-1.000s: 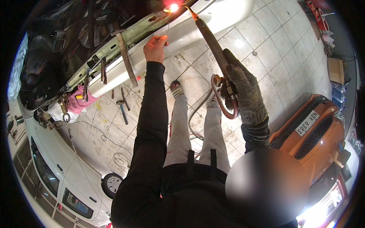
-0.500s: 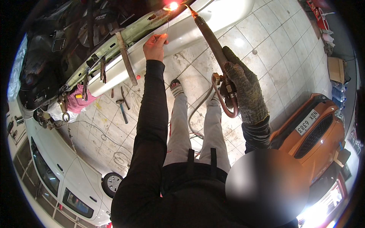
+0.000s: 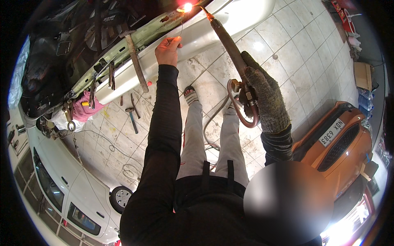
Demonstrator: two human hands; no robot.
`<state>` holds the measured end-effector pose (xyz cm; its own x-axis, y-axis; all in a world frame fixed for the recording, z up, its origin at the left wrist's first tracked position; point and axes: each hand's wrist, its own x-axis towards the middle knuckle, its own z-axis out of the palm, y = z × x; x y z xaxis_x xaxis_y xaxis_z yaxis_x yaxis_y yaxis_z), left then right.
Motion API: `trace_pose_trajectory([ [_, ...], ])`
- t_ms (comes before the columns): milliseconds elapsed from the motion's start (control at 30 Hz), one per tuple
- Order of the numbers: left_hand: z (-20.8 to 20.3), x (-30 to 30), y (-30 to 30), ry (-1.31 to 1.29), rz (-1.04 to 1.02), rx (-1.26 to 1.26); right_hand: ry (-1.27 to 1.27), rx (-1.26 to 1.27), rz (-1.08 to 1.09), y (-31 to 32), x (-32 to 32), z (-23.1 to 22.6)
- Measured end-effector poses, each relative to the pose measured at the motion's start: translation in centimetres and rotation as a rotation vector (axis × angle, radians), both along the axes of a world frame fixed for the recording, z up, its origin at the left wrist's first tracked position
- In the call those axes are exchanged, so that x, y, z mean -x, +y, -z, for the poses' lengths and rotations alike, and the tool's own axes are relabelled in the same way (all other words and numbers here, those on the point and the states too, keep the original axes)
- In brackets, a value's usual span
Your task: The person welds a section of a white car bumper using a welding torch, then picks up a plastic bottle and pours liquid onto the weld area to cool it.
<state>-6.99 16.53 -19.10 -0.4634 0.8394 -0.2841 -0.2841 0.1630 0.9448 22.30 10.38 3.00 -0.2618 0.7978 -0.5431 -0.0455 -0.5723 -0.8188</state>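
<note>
My right hand [image 3: 266,94], in a grey work glove, is wrapped round the handle of a gas welding torch [image 3: 225,39]. The torch slants up and left, and its bent tip ends beside a bright glow [image 3: 187,7] on the green metal edge [image 3: 152,26] of a car body. Bare and pinched shut, my left hand [image 3: 167,50] holds a thin wire rod [image 3: 181,25] whose upper end reaches the glow. A hose [image 3: 242,121] loops from the torch's lower end. Below the metal edge curves a white car panel [image 3: 197,45].
A hammer [image 3: 136,63] rests across the panel, left of my left hand; pliers [image 3: 111,76] hang nearby. Another hammer [image 3: 131,119] lies on the tiled floor [image 3: 205,74]. Hoses and cables run by my feet. A white car [image 3: 65,180] stands left, an orange car [image 3: 336,139] right.
Almost nothing differs. My right hand and the torch's lower end have shifted very slightly; the glow stays at the same spot.
</note>
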Motion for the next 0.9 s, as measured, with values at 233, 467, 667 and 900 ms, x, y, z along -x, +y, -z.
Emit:
trace_pose_trajectory([
  [233, 0.2, 0.0, 0.1, 0.009, -0.014, -0.014, -0.013, 0.025, -0.011, 0.5, 0.2, -0.8],
  [467, 0.2, -0.2, 0.1, 0.009, 0.0, -0.021, 0.026, -0.003, 0.008, 0.4, -0.2, -0.2],
  [667, 0.5, 0.1, 0.1, 0.054, 0.009, -0.003, 0.037, 0.046, 0.038, 0.4, -0.2, -0.1],
  [900, 0.1, -0.2, 0.1, 0.041, -0.002, 0.011, 0.077, 0.0, 0.037, 0.1, -0.8, 0.8],
])
